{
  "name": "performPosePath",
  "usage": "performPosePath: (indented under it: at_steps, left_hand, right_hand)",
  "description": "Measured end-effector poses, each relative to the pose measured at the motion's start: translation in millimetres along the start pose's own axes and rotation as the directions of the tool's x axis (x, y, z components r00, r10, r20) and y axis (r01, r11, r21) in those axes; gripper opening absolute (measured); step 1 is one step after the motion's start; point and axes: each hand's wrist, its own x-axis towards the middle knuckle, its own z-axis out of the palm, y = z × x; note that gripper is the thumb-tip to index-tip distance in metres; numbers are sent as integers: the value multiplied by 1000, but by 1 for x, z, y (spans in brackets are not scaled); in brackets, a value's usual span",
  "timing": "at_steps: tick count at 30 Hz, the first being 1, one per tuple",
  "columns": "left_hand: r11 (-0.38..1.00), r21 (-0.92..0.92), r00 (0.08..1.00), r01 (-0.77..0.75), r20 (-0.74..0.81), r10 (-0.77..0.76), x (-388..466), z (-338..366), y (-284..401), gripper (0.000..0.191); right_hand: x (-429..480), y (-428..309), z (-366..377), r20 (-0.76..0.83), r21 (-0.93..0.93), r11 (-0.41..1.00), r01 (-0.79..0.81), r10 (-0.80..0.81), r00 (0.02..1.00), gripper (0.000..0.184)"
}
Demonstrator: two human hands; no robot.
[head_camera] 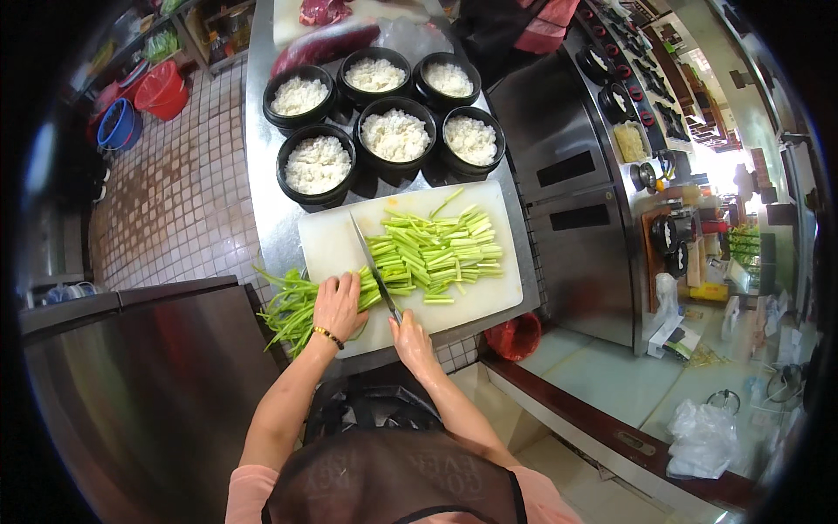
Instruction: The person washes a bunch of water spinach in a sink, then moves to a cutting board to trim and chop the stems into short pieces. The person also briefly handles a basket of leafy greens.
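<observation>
On a white cutting board [471, 316] lies a spread of cut green stalks [432, 249], likely celery. My left hand [338, 306] presses down on the uncut bunch of leafy stalks [288, 308], which hangs over the board's left edge. My right hand [412, 337] grips the handle of a kitchen knife [373, 265]. The blade points away from me and rests across the bunch, just right of my left fingers. Cut pieces lie against the blade's right side.
Several black bowls of white rice [396, 134] stand close behind the board on a steel table [262, 196]. Beyond them are wrapped meat [324, 46] and another board with raw meat [324, 11]. A steel refrigerator [144, 393] is at left. A red bin [514, 337] sits at right.
</observation>
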Motion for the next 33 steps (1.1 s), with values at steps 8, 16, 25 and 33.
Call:
performPosePath:
  at_steps: [8, 16, 25, 33]
  left_hand:
    - [999, 29, 999, -41, 23, 40, -10, 3, 12, 73]
    - [981, -4, 979, 192, 70, -192, 29, 10, 40, 92]
    - [966, 81, 951, 245, 172, -256, -1, -31, 7, 141]
    - [941, 205, 938, 270, 166, -305, -13, -11, 17, 121]
  right_hand:
    - [48, 20, -40, 24, -68, 976, 206, -204, 979, 32]
    - [67, 20, -73, 83, -80, 949, 304, -297, 951, 29]
    - [14, 23, -98, 41, -53, 935, 351, -349, 936, 31]
    - [-39, 4, -67, 122, -54, 972, 228, -220, 968, 30]
